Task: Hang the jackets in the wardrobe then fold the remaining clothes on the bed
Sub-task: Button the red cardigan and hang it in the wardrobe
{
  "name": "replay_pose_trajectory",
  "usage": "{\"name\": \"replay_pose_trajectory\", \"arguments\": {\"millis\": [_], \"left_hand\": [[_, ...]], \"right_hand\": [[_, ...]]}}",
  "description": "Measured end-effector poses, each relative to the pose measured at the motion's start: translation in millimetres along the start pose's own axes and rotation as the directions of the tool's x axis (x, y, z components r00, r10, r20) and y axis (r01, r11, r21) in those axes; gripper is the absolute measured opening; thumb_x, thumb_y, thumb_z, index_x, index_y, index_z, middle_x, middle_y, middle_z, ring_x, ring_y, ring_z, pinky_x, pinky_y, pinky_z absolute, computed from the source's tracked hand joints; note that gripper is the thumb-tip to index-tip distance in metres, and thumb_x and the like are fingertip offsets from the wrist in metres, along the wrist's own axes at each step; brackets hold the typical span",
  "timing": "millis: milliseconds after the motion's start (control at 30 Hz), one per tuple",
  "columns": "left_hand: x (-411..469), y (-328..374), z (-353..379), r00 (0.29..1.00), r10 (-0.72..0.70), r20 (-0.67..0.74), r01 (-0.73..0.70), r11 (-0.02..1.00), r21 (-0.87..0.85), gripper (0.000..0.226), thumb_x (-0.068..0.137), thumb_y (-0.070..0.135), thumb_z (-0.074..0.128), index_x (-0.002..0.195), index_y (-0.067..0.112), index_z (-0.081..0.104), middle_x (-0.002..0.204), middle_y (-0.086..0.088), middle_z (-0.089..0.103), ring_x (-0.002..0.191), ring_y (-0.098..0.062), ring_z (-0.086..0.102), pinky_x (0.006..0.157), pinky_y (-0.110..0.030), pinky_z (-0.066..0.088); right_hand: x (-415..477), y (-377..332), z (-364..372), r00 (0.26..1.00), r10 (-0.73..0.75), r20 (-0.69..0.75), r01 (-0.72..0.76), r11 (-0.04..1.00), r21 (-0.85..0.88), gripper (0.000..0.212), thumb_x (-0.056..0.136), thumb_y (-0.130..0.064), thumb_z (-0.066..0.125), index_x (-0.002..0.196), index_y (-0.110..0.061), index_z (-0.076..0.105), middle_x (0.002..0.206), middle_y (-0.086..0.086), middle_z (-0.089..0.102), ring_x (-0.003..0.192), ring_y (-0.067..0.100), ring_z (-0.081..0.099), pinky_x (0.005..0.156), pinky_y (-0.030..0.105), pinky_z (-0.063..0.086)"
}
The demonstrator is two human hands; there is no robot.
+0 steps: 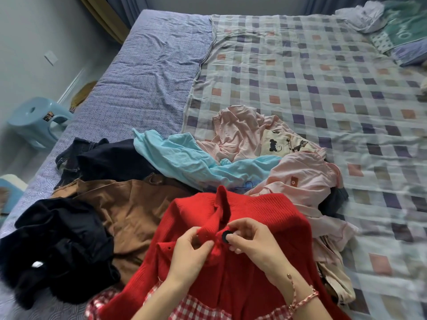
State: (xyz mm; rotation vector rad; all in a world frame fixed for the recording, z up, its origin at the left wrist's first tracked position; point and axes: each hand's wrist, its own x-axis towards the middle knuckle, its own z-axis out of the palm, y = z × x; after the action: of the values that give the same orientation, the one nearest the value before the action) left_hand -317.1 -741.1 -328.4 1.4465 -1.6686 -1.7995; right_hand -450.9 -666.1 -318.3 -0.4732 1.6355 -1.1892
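Okay, bed (147, 72) fills most of the view, purple sheet on its left part, checked cover (323, 77) over the rest. An unsorted clothes pile sits at the near edge: brown garment (129, 209) spread flat, black garment (62, 241) bunched to its left, a dark navy piece (111, 158) behind, a light blue top (180, 155) and pink clothes (240, 130) tangled toward the middle. The red knit cardigan (265, 218) lies nearest the person, on top of the brown garment and the pink clothes, collar pointing away, with red gingham trim (196, 306) at its near hem. The left hand (187, 252) pinches the knit front edge between thumb and fingers; the right hand (251, 239) pinches the black button (226, 236) just beside it. Both are clamped on the cardigan and nearly touching. The step looks like closing the top button before hanging or folding, though it could be undoing it; the view is too soft to see the buttonhole. No wardrobe or hanger is in view, and nothing on the bed looks folded, so the task seems early. The next move calls for lining the button up with the hole in the left edge and easing it through while the knit is held taut.
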Motion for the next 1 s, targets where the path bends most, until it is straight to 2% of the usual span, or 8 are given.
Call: {"name": "replay_pose_trajectory", "arguments": {"millis": [100, 234, 300, 367, 501, 667, 834, 1001], "left_hand": [[-5, -1, 9, 0.994, -0.108, 0.032, 0.111, 0.985, -0.131, 0.015, 0.086, -0.006, 0.056, 0.087, 0.007, 0.064, 0.076, -0.008, 0.065, 0.073, -0.015, 0.06, 0.058, -0.023, 0.053], [-5, 0, 12, 0.99, -0.139, -0.008, 0.135, 0.972, -0.192, 0.014, 0.09, 0.005, 0.056, 0.079, 0.005, 0.063, 0.065, -0.004, 0.065, 0.059, -0.005, 0.061, 0.05, -0.019, 0.051], [-4, -1, 11, 0.992, -0.105, -0.073, 0.093, 0.984, -0.155, 0.016, 0.089, 0.007, 0.058, 0.075, 0.005, 0.064, 0.069, -0.01, 0.065, 0.065, -0.011, 0.063, 0.053, -0.022, 0.053], [-2, -4, 11, 0.99, -0.078, -0.119, 0.065, 0.992, -0.11, 0.015, 0.086, 0.011, 0.064, 0.073, 0.004, 0.064, 0.07, -0.01, 0.065, 0.069, -0.017, 0.061, 0.061, -0.031, 0.056], [-3, -4, 12, 0.995, 0.011, -0.095, -0.009, 1.0, 0.021, 0.024, 0.071, 0.028, 0.077, 0.073, 0.009, 0.064, 0.059, 0.006, 0.061, 0.061, -0.009, 0.052, 0.063, -0.039, 0.049], [-7, -4, 17, 0.994, 0.011, -0.108, -0.007, 1.0, 0.03, 0.017, 0.073, 0.027, 0.075, 0.069, 0.013, 0.066, 0.06, 0.003, 0.063, 0.061, -0.011, 0.056, 0.066, -0.047, 0.053], [-13, 1, 24, 0.977, -0.01, -0.212, -0.005, 0.997, -0.073, 0.022, 0.077, 0.002, 0.072, 0.07, 0.022, 0.067, 0.063, 0.009, 0.069, 0.06, -0.005, 0.063, 0.069, -0.041, 0.057], [-6, 8, 22, 0.961, 0.074, -0.266, -0.081, 0.997, -0.015, 0.028, 0.08, 0.001, 0.069, 0.073, 0.028, 0.067, 0.073, 0.004, 0.071, 0.066, -0.012, 0.069, 0.063, -0.029, 0.056]], "right_hand": [[-1, 2, 7, 1.0, -0.005, -0.018, 0.006, 1.0, 0.018, 0.014, 0.079, 0.005, 0.067, 0.079, -0.007, 0.062, 0.062, 0.005, 0.062, 0.051, 0.008, 0.057, 0.051, 0.017, 0.045], [-3, 6, 5, 0.986, -0.155, -0.054, 0.139, 0.964, -0.227, 0.014, 0.08, -0.003, 0.068, 0.075, -0.015, 0.065, 0.063, -0.004, 0.064, 0.058, 0.003, 0.057, 0.061, 0.015, 0.045], [-3, 15, 3, 0.928, -0.366, -0.069, 0.267, 0.784, -0.56, 0.011, 0.081, -0.009, 0.065, 0.077, -0.019, 0.064, 0.071, -0.009, 0.059, 0.067, 0.004, 0.056, 0.066, 0.013, 0.041], [-3, 20, 6, 0.885, -0.466, -0.02, 0.329, 0.654, -0.681, 0.007, 0.08, -0.013, 0.06, 0.081, -0.019, 0.063, 0.077, -0.011, 0.054, 0.072, 0.006, 0.053, 0.07, 0.016, 0.039], [-6, 22, 17, 0.894, -0.439, -0.091, 0.326, 0.775, -0.54, 0.006, 0.081, -0.01, 0.064, 0.081, -0.016, 0.066, 0.078, -0.008, 0.064, 0.073, 0.005, 0.06, 0.071, 0.016, 0.046], [-6, 20, 16, 0.933, -0.284, -0.219, 0.207, 0.925, -0.318, 0.013, 0.079, -0.005, 0.07, 0.077, -0.018, 0.068, 0.069, -0.006, 0.07, 0.067, 0.005, 0.066, 0.067, 0.018, 0.051], [-3, 22, 16, 0.953, -0.202, -0.226, 0.162, 0.969, -0.187, 0.016, 0.08, -0.003, 0.069, 0.074, -0.018, 0.07, 0.072, -0.003, 0.072, 0.067, 0.012, 0.068, 0.071, 0.036, 0.057], [-4, 21, 19, 0.947, -0.202, -0.25, 0.181, 0.978, -0.106, 0.022, 0.081, 0.0, 0.067, 0.074, -0.021, 0.068, 0.075, -0.003, 0.072, 0.069, 0.012, 0.068, 0.069, 0.031, 0.056]]}}
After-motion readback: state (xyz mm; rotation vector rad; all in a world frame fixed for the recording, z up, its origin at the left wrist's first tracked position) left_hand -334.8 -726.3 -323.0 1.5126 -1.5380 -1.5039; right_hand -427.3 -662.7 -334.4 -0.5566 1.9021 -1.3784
